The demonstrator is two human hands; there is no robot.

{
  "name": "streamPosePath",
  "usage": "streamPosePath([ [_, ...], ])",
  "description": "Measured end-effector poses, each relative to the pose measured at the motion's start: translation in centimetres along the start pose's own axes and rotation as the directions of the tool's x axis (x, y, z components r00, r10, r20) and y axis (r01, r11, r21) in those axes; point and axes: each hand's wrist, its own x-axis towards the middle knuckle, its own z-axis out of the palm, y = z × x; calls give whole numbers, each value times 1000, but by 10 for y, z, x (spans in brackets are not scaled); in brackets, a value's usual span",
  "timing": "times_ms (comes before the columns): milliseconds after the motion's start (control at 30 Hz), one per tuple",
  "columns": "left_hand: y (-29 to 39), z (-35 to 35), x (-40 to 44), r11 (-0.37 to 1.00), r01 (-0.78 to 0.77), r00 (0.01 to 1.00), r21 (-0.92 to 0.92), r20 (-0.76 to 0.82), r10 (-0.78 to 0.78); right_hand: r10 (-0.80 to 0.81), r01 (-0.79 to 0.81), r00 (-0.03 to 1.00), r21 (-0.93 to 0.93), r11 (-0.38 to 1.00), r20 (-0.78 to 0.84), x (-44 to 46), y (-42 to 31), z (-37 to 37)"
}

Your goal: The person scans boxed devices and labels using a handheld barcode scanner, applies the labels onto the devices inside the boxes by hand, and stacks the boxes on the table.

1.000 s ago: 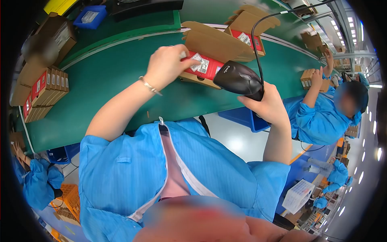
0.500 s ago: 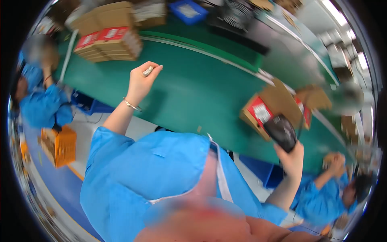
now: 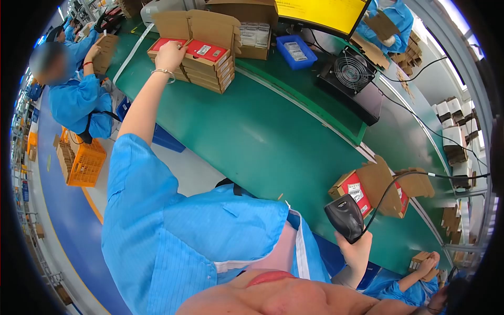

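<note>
My left hand (image 3: 170,55) is stretched to the upper left, over the red top of an open carton on a stack of cartons (image 3: 210,68). Its fingers are closed; what they hold, if anything, is too small to name. A red box with white labels (image 3: 206,50) lies in the open carton beside it. At the lower right my right hand (image 3: 355,251) grips a black scanner (image 3: 344,216) with a cable. The scanner's head is close to an open carton (image 3: 341,185) with a red labelled box (image 3: 355,192) in it.
Behind the green table (image 3: 252,136) are a blue tray (image 3: 296,51), a yellow-lit monitor (image 3: 320,13), a black fan (image 3: 353,70) and a box of small packets (image 3: 254,35). Co-workers in blue are at the left (image 3: 73,102), top right and lower right. An orange crate (image 3: 88,163) stands left.
The view has turned left. My left hand has moved from the right-hand carton to the stack at the upper left. The scanner stays in my right hand near the right-hand carton.
</note>
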Motion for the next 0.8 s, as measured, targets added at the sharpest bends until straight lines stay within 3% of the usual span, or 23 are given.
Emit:
streamPosePath([
  [67,4,5,3,991,41,999,125,25,-44,20,-20,1000,8,1000,-5,-3,2,0],
  [167,2,1,3,996,24,999,83,43,-27,20,-20,1000,5,1000,11,-2,2,2],
  [200,-2,3,6,993,-47,994,108,100,36,6,-6,1000,-11,1000,23,-1,2,3],
  [300,21,8,-14,999,-14,997,43,72,11,-3,3,1000,-16,1000,26,4,1,7],
  [433,47,3,-28,992,-86,989,-89,109,96,-38,40,998,-39,998,57,7,-13,6],
  [500,50,1,-29,977,-62,981,-203,168,97,-134,135,990,-46,990,34,9,-15,8],
  [567,43,11,-16,982,-86,981,-167,159,113,-177,179,983,-60,982,37,8,-18,7],
  [633,36,17,-6,976,-127,977,-178,145,154,-48,52,994,-38,998,95,4,-16,5],
  [800,54,-2,-22,962,-188,955,-196,194,226,-43,46,994,-21,999,100,3,-12,6],
])
